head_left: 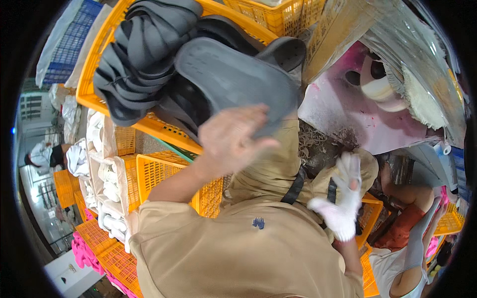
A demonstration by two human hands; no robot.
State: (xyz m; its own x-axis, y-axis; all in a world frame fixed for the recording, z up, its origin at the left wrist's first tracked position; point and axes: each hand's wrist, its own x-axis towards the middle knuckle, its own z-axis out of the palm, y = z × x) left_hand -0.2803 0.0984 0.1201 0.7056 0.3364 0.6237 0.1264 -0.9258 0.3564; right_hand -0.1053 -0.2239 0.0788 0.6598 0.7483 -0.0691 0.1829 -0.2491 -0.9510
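A large dark grey slide sandal (233,82) lies sole-like and flat-side up over the front edge of a pile of grey sandals (149,44) in a yellow crate (89,82). My bare left hand (231,136) is at the sandal's near end, thumb apart from the fingers. Motion smears it, so whether it grips the sandal cannot be made out. My right hand (343,196), in a white glove, hovers over my lap with fingers and thumb spread and nothing in it. Another grey sandal (283,53) sticks out at the crate's right side.
A pink-stained sheet (348,109) bearing a white sandal (380,87) lies at the right, beside a cardboard box (338,39). Grey scraps (323,146) gather between my legs. White footwear (112,184) fills boxes at left, near yellow crates (161,174). Another person (407,243) sits close at right.
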